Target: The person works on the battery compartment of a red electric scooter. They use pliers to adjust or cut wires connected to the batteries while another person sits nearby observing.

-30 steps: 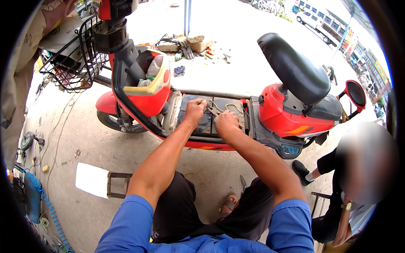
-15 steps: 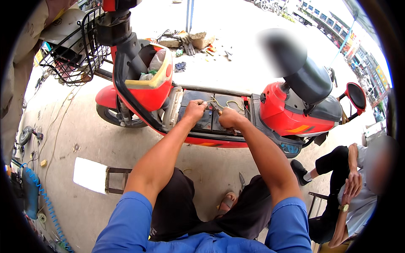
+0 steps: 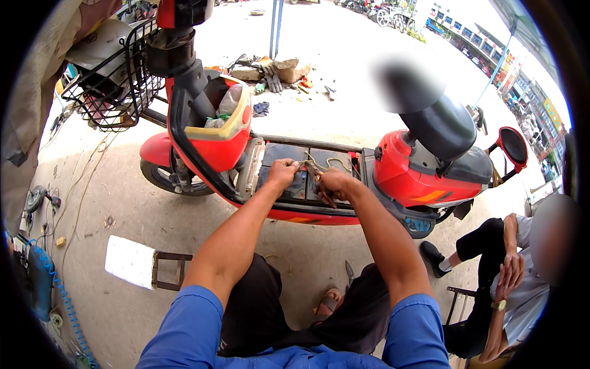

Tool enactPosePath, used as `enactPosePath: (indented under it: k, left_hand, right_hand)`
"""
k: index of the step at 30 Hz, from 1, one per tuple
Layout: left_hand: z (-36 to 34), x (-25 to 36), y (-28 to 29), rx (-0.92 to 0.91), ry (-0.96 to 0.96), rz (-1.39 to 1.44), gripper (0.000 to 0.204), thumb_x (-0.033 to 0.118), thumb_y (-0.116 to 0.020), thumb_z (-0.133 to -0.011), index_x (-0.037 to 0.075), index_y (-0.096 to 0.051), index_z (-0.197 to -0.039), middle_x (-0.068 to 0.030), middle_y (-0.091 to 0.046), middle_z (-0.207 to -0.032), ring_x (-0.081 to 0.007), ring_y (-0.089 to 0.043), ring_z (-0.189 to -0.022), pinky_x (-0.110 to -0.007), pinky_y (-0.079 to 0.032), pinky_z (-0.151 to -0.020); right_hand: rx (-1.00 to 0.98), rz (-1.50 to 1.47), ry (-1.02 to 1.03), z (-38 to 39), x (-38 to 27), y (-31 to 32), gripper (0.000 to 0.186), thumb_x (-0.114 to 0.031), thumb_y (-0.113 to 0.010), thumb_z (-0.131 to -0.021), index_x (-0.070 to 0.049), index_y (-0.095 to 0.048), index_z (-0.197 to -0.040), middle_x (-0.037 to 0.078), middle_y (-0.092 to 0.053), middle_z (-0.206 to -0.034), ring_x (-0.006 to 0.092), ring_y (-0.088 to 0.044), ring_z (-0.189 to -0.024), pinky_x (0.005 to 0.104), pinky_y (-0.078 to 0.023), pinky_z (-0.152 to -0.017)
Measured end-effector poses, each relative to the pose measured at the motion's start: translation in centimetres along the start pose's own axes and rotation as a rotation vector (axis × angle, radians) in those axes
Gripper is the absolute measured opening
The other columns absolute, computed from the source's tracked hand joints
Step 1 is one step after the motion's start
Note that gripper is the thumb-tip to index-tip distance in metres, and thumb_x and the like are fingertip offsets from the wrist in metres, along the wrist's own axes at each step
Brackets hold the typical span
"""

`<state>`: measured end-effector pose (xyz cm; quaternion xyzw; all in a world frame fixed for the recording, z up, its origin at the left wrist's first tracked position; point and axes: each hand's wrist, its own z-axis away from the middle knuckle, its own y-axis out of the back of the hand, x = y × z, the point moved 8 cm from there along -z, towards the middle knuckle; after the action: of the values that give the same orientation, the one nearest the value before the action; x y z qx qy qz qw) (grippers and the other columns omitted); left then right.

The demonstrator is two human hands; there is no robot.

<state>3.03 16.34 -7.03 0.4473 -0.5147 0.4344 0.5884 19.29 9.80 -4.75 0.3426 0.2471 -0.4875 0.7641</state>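
Above the open floor section of a red electric scooter (image 3: 402,166), my left hand (image 3: 283,174) is closed in a pinch on a thin yellowish wire (image 3: 332,160). My right hand (image 3: 334,184) grips a pair of pliers (image 3: 312,168); their jaws meet the wire close to my left fingertips. Part of the wire loops to the right over dark battery blocks (image 3: 286,153) set side by side in the compartment. Exactly how the jaws sit on the wire is too small to tell.
A white-topped stool (image 3: 130,261) lies left of my legs. Another pointed tool (image 3: 349,271) rests by my foot. At right sits a person (image 3: 510,277) with hands together. A blue coiled hose (image 3: 64,295), the scooter's wire basket (image 3: 120,80) and gloves near stones (image 3: 270,77) surround the work.
The pliers have turned more upright, and my right hand has shifted slightly right and down. My left hand keeps its pinch, while the whole view has shifted a little.
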Motion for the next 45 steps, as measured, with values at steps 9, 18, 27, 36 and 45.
enactPosePath:
  k: [9,18,27,36,45]
  left_hand:
    - [-0.6,-1.6,1.1,0.037,0.025,0.149,0.022,0.017,-0.057,-0.095,0.001,-0.069,-0.085,-0.0035,-0.066,-0.075,-0.011,-0.056,-0.067,-0.027,-0.044,-0.064]
    - [-0.9,-2.1,1.2,0.057,0.049,0.209,0.024,0.018,-0.055,-0.096,0.0,-0.069,-0.087,-0.0058,-0.068,-0.08,-0.0128,-0.06,-0.071,-0.027,-0.047,-0.069]
    - [-1.2,-2.6,1.3,0.043,0.038,0.229,0.025,0.017,-0.053,-0.098,0.0,-0.068,-0.089,-0.0069,-0.069,-0.083,-0.0143,-0.063,-0.074,-0.028,-0.049,-0.071]
    - [-0.9,-2.7,1.8,0.075,0.041,0.242,0.024,0.017,-0.056,-0.095,-0.002,-0.068,-0.085,-0.005,-0.067,-0.078,-0.0125,-0.057,-0.071,-0.029,-0.046,-0.069]
    - [-0.7,-2.1,1.0,0.029,0.041,0.196,0.024,0.018,-0.058,-0.094,-0.001,-0.069,-0.086,-0.003,-0.066,-0.076,-0.0106,-0.054,-0.07,-0.028,-0.044,-0.067]
  right_hand:
    - [0.327,1.079,0.293,2.6,-4.0,-1.0,0.03,-0.014,-0.053,-0.083,-0.001,-0.067,-0.106,0.027,-0.066,-0.102,0.0351,-0.067,-0.096,0.0463,-0.053,-0.083]
    - [0.488,1.282,0.114,3.0,-3.5,-2.2,0.031,-0.021,-0.058,-0.088,-0.005,-0.067,-0.114,0.021,-0.056,-0.121,0.0374,-0.054,-0.113,0.0456,-0.051,-0.088]
    - [0.329,1.344,0.114,2.2,-4.2,-2.7,0.032,-0.019,-0.06,-0.087,-0.005,-0.067,-0.116,0.022,-0.054,-0.125,0.0388,-0.055,-0.113,0.0479,-0.052,-0.087]
    - [0.381,1.256,0.265,4.1,-5.8,-3.7,0.026,-0.011,-0.059,-0.083,-0.005,-0.07,-0.106,0.021,-0.068,-0.105,0.0322,-0.067,-0.1,0.0399,-0.055,-0.084]
    - [0.3,0.818,0.15,2.4,-4.1,-1.4,0.022,-0.012,-0.055,-0.081,0.005,-0.066,-0.093,0.023,-0.068,-0.085,0.0338,-0.069,-0.074,0.044,-0.057,-0.064]
